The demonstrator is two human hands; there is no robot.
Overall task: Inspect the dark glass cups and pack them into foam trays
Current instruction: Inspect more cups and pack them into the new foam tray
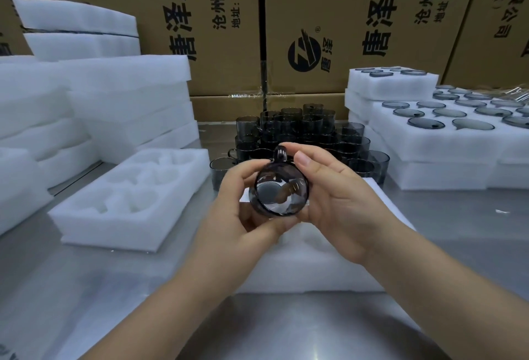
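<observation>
We hold one dark glass cup (279,195) in both hands, tipped on its side with the handle up, above the near foam tray (315,262). Left hand (243,210) curls round its left wall. Right hand (343,205) cups the right side, thumb by the handle. Loose cups (300,133) stand behind.

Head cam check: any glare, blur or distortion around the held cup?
Head view: wide-angle lens bows the cardboard boxes; light glares off the steel table at the bottom; reflections streak the held cup, masking its inside; the empty foam tray is nearly blown out, pockets faint; left hand and right hand sharp, frame corners soft.
</observation>
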